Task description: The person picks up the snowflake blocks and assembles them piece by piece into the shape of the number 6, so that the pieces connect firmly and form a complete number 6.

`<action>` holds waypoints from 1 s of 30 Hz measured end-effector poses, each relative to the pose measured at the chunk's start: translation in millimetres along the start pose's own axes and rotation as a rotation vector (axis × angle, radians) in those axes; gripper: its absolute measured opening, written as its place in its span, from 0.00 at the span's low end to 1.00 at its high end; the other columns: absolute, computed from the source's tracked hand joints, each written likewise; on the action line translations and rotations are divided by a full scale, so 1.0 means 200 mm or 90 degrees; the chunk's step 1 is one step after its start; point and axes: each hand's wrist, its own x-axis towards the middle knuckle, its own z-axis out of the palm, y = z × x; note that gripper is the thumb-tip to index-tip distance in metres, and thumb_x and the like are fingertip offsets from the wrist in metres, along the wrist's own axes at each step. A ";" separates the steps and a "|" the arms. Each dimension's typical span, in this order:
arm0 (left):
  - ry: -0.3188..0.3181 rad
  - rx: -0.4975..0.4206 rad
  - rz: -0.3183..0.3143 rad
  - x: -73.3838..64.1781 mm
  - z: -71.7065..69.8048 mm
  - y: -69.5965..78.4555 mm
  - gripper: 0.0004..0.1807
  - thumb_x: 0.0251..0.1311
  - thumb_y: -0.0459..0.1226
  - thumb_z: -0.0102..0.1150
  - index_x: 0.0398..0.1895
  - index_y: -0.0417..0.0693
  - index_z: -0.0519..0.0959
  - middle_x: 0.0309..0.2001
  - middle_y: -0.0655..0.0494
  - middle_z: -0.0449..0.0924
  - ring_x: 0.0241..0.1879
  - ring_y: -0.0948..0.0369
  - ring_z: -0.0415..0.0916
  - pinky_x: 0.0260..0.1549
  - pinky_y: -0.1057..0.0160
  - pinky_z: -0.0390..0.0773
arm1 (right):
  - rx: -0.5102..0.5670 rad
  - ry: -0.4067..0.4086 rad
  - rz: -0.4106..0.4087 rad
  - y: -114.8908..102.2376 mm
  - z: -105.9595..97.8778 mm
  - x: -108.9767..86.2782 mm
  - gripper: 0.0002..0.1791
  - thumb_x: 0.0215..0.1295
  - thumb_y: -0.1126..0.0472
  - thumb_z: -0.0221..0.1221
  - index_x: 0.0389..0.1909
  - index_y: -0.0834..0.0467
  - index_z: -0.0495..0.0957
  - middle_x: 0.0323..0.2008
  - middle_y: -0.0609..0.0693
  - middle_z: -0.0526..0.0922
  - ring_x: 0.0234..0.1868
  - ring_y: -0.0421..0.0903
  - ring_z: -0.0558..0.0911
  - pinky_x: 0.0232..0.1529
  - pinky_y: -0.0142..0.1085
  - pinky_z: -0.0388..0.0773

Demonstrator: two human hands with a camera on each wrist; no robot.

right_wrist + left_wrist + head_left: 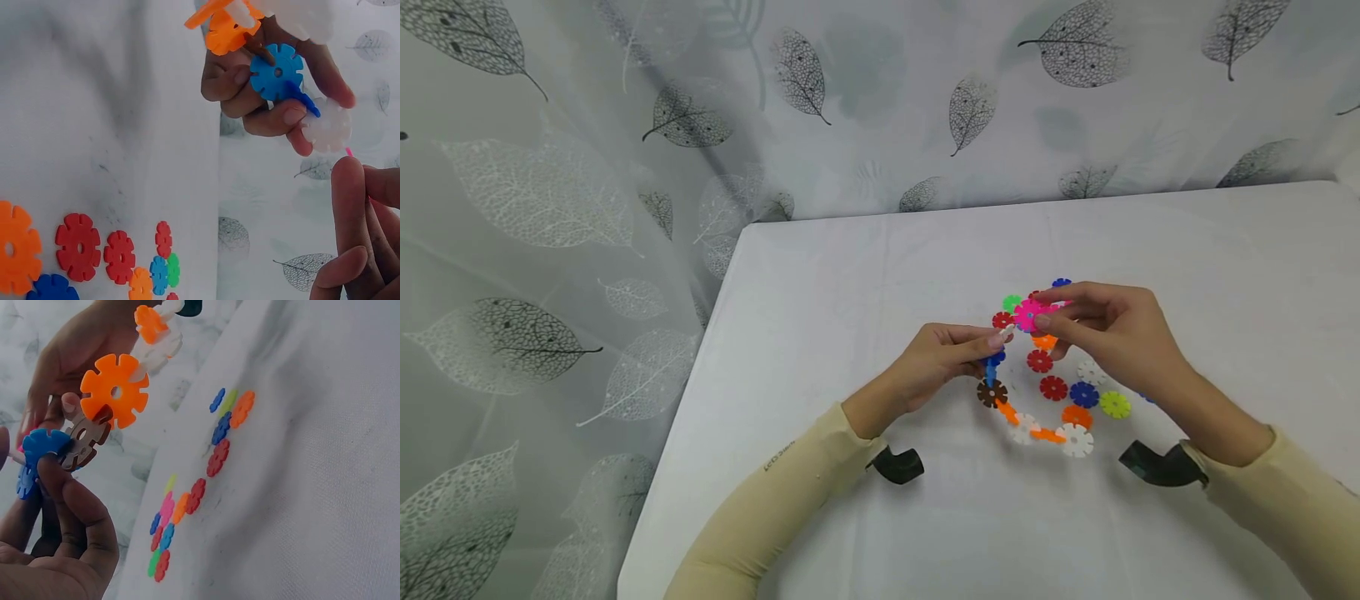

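My left hand (936,362) pinches the white notched disc (326,125) at one end of a chain of interlocking plastic discs. From there the chain runs through dark blue, light blue (269,75) and brown (992,392), then orange (106,384) and white pieces, ending at a white disc (1077,440). Thumb and fingers of my right hand (1112,329) grip a bright pink disc (1028,315). Its edge meets the white disc's rim, as the right wrist view shows. The chain hangs in a curve, raised above the table.
Loose discs lie flat on the white-covered table (820,275) below the hands, including red (1053,388), blue (1084,394), yellow (1116,405) and green (1012,303). A leaf-patterned curtain (865,100) hangs behind and at the left. Dark wrist straps stick out from both sleeves.
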 end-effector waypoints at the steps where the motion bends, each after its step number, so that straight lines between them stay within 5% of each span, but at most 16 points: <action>1: 0.002 0.008 0.003 0.00 0.00 0.00 0.17 0.71 0.36 0.61 0.57 0.36 0.82 0.40 0.51 0.88 0.33 0.60 0.81 0.46 0.61 0.83 | 0.001 0.000 -0.002 0.00 0.00 0.00 0.18 0.66 0.66 0.67 0.56 0.62 0.82 0.35 0.51 0.89 0.25 0.46 0.87 0.29 0.29 0.81; 13: 0.000 0.031 0.067 0.00 0.01 -0.01 0.16 0.67 0.32 0.64 0.56 0.37 0.83 0.39 0.51 0.88 0.34 0.60 0.82 0.46 0.58 0.83 | 0.005 0.016 -0.013 0.00 0.02 -0.01 0.17 0.66 0.67 0.67 0.55 0.64 0.82 0.35 0.49 0.89 0.25 0.45 0.87 0.32 0.28 0.82; 30: 0.000 0.060 0.058 0.00 0.01 -0.02 0.17 0.67 0.34 0.65 0.56 0.39 0.83 0.42 0.51 0.88 0.36 0.59 0.83 0.48 0.56 0.82 | -0.023 0.011 -0.030 -0.01 0.03 -0.02 0.16 0.65 0.67 0.68 0.54 0.61 0.84 0.32 0.51 0.88 0.24 0.47 0.86 0.26 0.29 0.80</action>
